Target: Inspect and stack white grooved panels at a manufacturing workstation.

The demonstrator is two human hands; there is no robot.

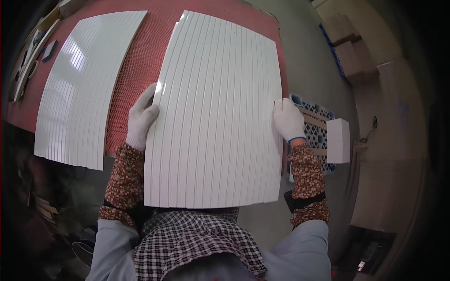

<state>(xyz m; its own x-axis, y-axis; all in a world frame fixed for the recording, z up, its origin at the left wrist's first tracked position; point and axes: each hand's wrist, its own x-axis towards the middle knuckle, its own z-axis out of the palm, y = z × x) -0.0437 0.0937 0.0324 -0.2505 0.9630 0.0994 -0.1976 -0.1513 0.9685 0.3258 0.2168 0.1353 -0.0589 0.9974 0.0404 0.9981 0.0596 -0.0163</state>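
Observation:
A large glossy white panel (215,112), lined lengthwise with narrow strips or grooves, lies before me over the red table, its near end reaching past the edge toward my apron. My left hand (143,117), in a white glove, grips its left side, with the thumb at the edge and the fingers partly hidden. On the opposite side my right hand (288,119), gloved too, has its fingers curled closed around the right edge. A second white lined panel (84,89) rests on the table to the left, apart from both hands.
The red textured table (140,70) spans the far side. Tools and a small dark box (49,50) sit at its left. Rightward on the floor are a blue pallet (318,136), a white box (338,140) and stacked brown cardboard (356,61).

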